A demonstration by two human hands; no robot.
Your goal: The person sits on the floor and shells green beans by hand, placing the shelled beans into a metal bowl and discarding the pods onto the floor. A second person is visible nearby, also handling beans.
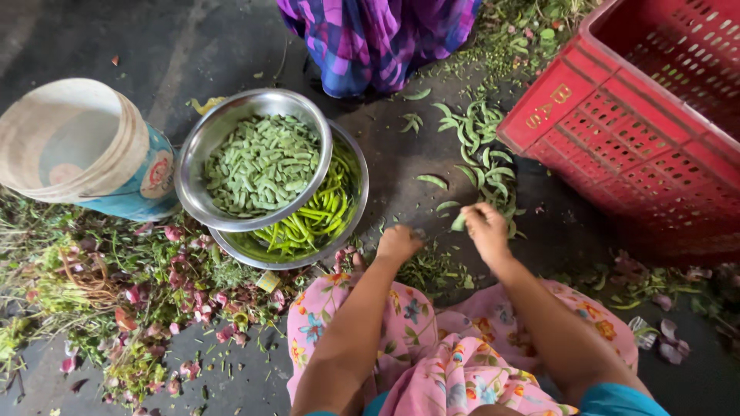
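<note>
My left hand (398, 243) is curled into a loose fist low over the dark floor, and whether it holds a small piece I cannot tell. My right hand (486, 227) pinches a green bean pod (459, 222) at the edge of a pile of flat green bean pods (482, 146) scattered on the floor. To the left, a steel bowl (202, 146) of cut bean pieces (262, 163) rests on top of a wider steel bowl (359, 185) holding long green chillies (320, 212).
A red plastic crate (640, 123) stands at the right. A tipped pale bucket (85, 150) lies at the left. Vegetable waste and pink peelings (166, 300) cover the floor at lower left. Another person in purple checked cloth (378, 38) sits opposite.
</note>
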